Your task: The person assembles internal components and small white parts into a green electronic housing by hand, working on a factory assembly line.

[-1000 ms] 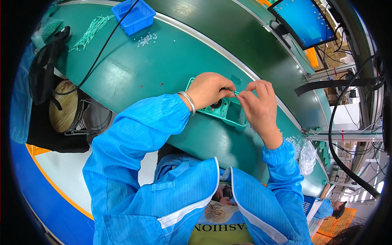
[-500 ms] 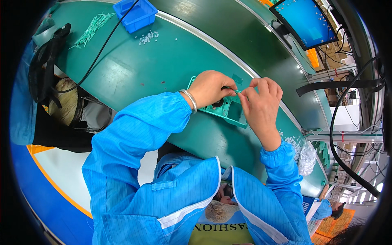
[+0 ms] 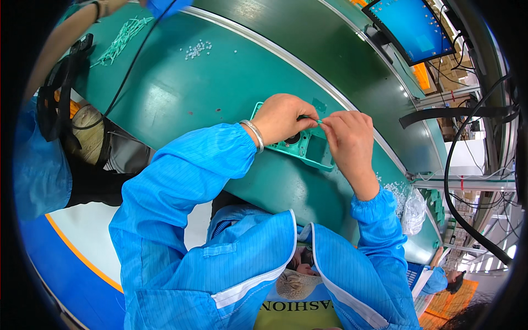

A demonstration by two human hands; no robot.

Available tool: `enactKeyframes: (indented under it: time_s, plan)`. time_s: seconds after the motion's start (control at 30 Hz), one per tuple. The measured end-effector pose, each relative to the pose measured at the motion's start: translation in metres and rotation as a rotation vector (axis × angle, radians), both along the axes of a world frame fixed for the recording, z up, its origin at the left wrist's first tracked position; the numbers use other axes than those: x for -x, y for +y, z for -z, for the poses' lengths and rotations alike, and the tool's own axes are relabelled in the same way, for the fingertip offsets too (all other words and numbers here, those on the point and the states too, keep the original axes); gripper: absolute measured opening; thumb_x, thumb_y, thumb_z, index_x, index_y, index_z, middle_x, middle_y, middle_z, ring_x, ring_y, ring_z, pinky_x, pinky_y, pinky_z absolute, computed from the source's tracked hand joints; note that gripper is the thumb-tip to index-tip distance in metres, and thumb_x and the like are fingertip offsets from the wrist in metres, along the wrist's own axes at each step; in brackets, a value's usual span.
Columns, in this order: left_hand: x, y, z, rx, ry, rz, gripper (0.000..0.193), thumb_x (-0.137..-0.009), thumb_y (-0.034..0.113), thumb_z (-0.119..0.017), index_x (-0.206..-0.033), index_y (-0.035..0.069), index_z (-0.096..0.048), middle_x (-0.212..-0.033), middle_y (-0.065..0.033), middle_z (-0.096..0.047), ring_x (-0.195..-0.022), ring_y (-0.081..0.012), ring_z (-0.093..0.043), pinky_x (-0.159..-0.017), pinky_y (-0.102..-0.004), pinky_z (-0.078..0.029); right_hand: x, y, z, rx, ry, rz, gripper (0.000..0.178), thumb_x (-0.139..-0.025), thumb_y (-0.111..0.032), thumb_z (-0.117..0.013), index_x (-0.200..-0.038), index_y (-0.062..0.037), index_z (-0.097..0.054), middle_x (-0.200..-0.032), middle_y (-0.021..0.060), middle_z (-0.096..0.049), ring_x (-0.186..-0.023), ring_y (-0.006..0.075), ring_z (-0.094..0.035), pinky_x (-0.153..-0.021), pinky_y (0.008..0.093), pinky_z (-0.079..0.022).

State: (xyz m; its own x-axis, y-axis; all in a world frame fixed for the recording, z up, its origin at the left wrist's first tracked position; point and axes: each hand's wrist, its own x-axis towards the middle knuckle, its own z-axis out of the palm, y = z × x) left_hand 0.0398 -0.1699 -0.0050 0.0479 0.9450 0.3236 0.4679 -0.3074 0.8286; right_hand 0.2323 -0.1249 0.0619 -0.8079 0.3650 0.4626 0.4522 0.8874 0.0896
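Note:
My left hand (image 3: 285, 118) is closed in a pinch above a green plastic housing (image 3: 314, 161). Fingertip to fingertip with it, my right hand (image 3: 350, 144) pinches too. A small thin green plastic piece (image 3: 320, 121) spans the two pinches, and the fingers cover most of it. The open-topped housing lies on the green bench, with a dark round part (image 3: 293, 138) inside it next to my left hand. My left hand and wrist hide the housing's far left portion.
Thin green sticks (image 3: 122, 42) lie heaped at the far left, beside small clear pieces (image 3: 197, 50). A co-worker's arm (image 3: 63, 41) reaches in there by a blue bin (image 3: 165, 6). Right of my arm sit a clear plastic bag (image 3: 413, 213) and scattered white bits (image 3: 394, 190).
A co-worker's arm has entered at the upper left, and the blue bin has shifted toward the top edge. My right fingers have curled closer together; my left hand stays nearly still.

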Motion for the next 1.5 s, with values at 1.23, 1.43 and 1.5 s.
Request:
enactKeyframes:
  time_s: [1.23,1.43,1.5]
  plan:
    - [-0.002,-0.003,0.001,-0.202,0.072,0.000,0.011,-0.090,0.013,-0.070,-0.096,0.008,-0.077,-0.077,-0.0122,-0.070,-0.076,-0.0331,-0.066,-0.067,-0.0448,-0.052,-0.005,0.004,-0.001,0.385,0.039,0.034,0.010,-0.086,-0.008,-0.074,-0.092,-0.0045,-0.067,-0.086,0.0101,-0.065,-0.086,0.0322,-0.063,-0.075,0.0438,-0.052]
    - [-0.001,-0.003,0.002,-0.235,0.129,-0.010,0.012,-0.089,0.011,-0.072,-0.098,0.008,-0.078,-0.082,-0.0112,-0.072,-0.078,-0.0307,-0.067,-0.069,-0.0424,-0.053,-0.004,0.004,0.005,0.341,0.086,-0.013,0.011,-0.085,-0.005,-0.074,-0.093,-0.0015,-0.067,-0.085,0.0130,-0.064,-0.080,0.0333,-0.063,-0.068,0.0428,-0.050]
    - [-0.003,-0.003,0.002,-0.252,0.138,-0.017,0.011,-0.088,0.012,-0.073,-0.098,0.008,-0.078,-0.081,-0.0112,-0.072,-0.077,-0.0305,-0.067,-0.068,-0.0422,-0.053,-0.005,0.004,0.007,0.339,0.097,-0.004,0.011,-0.085,-0.005,-0.074,-0.093,-0.0013,-0.067,-0.085,0.0130,-0.064,-0.080,0.0334,-0.063,-0.069,0.0430,-0.050]
